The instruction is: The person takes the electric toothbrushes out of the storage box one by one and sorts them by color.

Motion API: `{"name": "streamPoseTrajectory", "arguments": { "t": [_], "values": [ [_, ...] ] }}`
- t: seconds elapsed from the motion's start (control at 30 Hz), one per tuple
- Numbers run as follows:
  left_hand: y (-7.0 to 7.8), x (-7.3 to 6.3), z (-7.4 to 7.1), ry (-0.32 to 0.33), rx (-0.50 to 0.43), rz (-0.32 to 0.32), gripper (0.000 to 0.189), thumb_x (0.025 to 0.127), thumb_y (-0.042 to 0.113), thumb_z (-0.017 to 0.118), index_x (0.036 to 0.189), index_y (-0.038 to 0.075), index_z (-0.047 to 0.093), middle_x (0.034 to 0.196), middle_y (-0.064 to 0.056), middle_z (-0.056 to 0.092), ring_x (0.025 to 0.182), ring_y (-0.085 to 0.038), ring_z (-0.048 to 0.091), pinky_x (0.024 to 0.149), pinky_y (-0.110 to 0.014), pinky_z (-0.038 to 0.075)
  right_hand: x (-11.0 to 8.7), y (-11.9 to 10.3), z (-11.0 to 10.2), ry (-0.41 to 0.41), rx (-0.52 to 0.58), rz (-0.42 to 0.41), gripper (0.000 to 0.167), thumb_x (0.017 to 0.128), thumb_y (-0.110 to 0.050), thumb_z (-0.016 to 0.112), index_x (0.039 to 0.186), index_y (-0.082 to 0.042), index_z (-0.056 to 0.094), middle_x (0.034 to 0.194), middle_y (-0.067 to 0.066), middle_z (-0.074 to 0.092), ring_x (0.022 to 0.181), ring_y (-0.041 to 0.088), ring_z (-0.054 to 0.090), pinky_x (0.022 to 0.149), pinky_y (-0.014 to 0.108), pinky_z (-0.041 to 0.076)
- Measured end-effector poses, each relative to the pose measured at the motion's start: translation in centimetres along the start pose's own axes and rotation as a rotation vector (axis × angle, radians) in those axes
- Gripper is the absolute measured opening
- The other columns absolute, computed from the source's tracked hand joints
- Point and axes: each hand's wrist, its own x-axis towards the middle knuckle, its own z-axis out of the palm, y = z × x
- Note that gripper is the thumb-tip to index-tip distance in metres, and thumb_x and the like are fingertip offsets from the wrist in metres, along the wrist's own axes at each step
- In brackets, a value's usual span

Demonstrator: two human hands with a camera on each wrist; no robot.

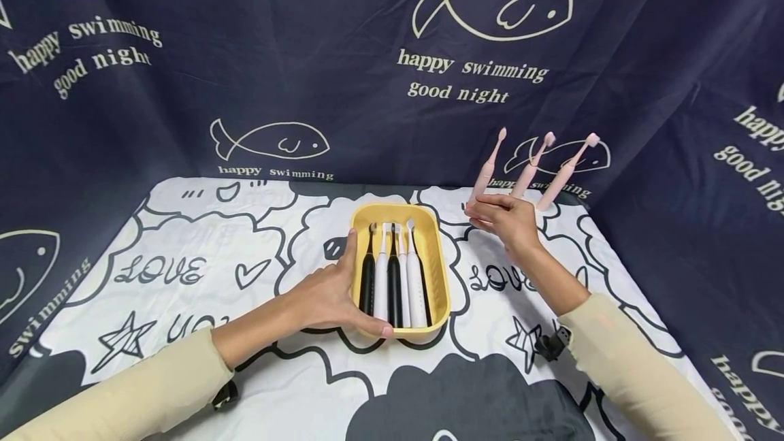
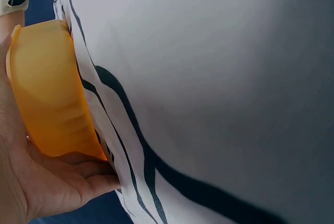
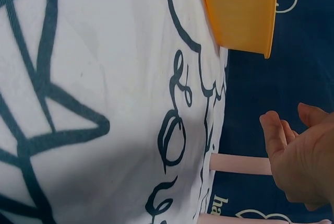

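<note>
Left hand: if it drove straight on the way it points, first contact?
The yellow tray. The left hand is already against its side, so no gap. Past that wall, probably the leftmost black toothbrush; depth unclear.

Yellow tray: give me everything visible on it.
The yellow tray is a rounded rectangle, open-topped, with raised walls and a thin rim; it looks like smooth plastic. It sits upright on the printed cloth, longer side running away from the person. Toothbrushes, mostly black or white, lie lengthwise inside, heads at the far end. The left hand holds its left side, thumb at the near edge.
</note>
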Motion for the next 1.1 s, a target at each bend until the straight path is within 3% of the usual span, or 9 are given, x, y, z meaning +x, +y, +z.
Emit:
{"name": "streamPoseTrajectory", "arguments": {
  "t": [0.23, 0.53, 0.8, 1.1],
  "values": [
    [0.1, 0.0, -0.1, -0.005, -0.002, 0.003, 0.188, 0.054, 0.087, 0.099, 0.178, 0.021, -0.026, 0.171, -0.028, 0.051, 0.138, -0.035, 0.068, 0.115, -0.055, 0.057, -0.6, -0.3, 0.7, -0.026, -0.034, 0.004, 0.034, 0.106, -0.006, 0.078, 0.135, 0.008, 0.070, 0.091, -0.011, 0.085, 0.089, 0.006, 0.084, 0.088, 0.027, 0.068],
    [0.1, 0.0, -0.1, -0.008, -0.002, 0.009, 0.186, 0.057, 0.086, 0.099, 0.178, 0.020, -0.026, 0.166, -0.031, 0.056, 0.133, -0.034, 0.070, 0.112, -0.055, 0.058, -0.9, -0.5, 1.4, -0.050, -0.084, 0.017, 0.043, 0.106, -0.011, 0.080, 0.141, 0.010, 0.067, 0.091, -0.012, 0.085, 0.091, 0.005, 0.084, 0.091, 0.027, 0.067],
    [0.0, 0.2, -0.3, -0.010, -0.005, 0.013, 0.187, 0.057, 0.085, 0.099, 0.178, 0.018, -0.027, 0.152, -0.032, 0.067, 0.125, -0.030, 0.072, 0.110, -0.053, 0.059, -0.7, -0.6, 2.3, -0.087, -0.057, 0.007, 0.033, 0.107, -0.009, 0.078, 0.134, 0.008, 0.069, 0.092, -0.008, 0.087, 0.090, 0.007, 0.085, 0.090, 0.029, 0.068],
    [0.1, 0.2, -0.3, -0.020, 0.005, -0.002, 0.187, 0.056, 0.088, 0.098, 0.177, 0.021, -0.028, 0.163, -0.031, 0.059, 0.136, -0.034, 0.069, 0.113, -0.054, 0.057, -0.7, -0.7, 3.2, -0.114, -0.036, 0.012, 0.032, 0.107, -0.009, 0.078, 0.133, 0.008, 0.070, 0.092, -0.005, 0.087, 0.090, 0.009, 0.085, 0.090, 0.030, 0.068]
  ]
}}
